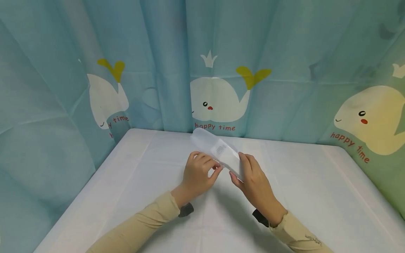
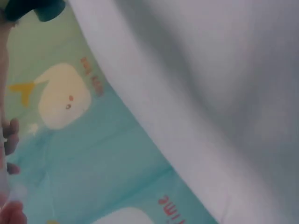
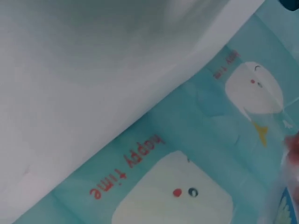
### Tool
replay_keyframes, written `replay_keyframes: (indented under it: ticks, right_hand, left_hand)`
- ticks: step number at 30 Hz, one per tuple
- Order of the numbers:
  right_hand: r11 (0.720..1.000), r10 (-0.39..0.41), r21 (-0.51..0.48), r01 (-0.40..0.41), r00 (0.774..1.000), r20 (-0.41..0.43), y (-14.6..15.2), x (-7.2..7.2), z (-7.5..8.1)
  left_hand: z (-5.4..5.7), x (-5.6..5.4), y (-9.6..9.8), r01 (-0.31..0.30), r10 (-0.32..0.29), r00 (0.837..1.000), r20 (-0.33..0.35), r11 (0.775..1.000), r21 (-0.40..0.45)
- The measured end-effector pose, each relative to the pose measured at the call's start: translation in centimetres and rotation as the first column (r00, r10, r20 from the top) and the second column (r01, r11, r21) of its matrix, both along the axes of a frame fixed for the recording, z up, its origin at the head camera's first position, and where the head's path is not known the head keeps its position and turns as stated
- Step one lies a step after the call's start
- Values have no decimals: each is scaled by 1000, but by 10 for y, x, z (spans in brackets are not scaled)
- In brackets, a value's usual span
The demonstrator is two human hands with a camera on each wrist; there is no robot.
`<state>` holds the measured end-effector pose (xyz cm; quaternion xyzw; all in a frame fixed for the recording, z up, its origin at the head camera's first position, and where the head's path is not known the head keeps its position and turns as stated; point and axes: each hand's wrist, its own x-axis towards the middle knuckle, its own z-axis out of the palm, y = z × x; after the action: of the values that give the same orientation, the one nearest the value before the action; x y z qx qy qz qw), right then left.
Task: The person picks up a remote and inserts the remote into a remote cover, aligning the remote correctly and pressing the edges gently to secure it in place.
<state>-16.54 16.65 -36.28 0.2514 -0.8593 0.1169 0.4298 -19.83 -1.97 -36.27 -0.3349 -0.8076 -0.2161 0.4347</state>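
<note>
In the head view, a slim white box with small grey print is held tilted above the table. A translucent plastic bag reaches past its upper left end. My right hand grips the box's lower right end, thumb below and fingers on the far side. At the box's lower left edge, thumb and forefinger of my left hand pinch the bag's edge. The right wrist view catches a blue printed patch by the fingers, cut off by the frame. Fingertips show blurred in the left wrist view.
A white-covered table lies under both hands. Behind it and at both sides hangs a blue-green curtain printed with whales. Dark wrist-camera pieces sit under the wrists, close above the cloth.
</note>
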Motion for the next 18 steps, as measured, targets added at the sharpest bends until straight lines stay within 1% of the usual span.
replay_keyframes:
  ticks: [3, 5, 7, 9, 11, 14, 16, 18]
  right_hand:
    - [999, 27, 33, -26, 999, -35, 6, -1, 1]
    - [996, 68, 58, -65, 997, -47, 10, -1, 0]
    - [989, 117, 92, -112, 991, -58, 14, -2, -1]
    - [981, 142, 144, -132, 988, -65, 19, -2, -3]
    - [970, 141, 211, -120, 986, -87, 23, -2, -5]
    - [952, 120, 296, -74, 983, -140, 27, -1, -8]
    - [943, 120, 327, -58, 978, -171, 28, -1, -10]
    - [942, 134, 329, -68, 974, -182, 29, -1, -11]
  left_hand:
    - [6, -1, -6, 1, -1, 998, -60, 1000, 3]
    - [11, -2, -10, -11, 12, 995, -99, 1000, 9]
    - [17, -4, -11, -33, 33, 992, -123, 999, 0]
    - [21, -6, -11, -45, 42, 991, -128, 999, -20]
    - [23, -7, -11, -48, 42, 993, -111, 998, -49]
    - [24, -7, -10, -29, 24, 998, -57, 995, -91]
    - [24, -6, -9, -8, 7, 1000, -4, 994, -113]
    - [24, -5, -9, 12, -6, 999, 48, 992, -128]
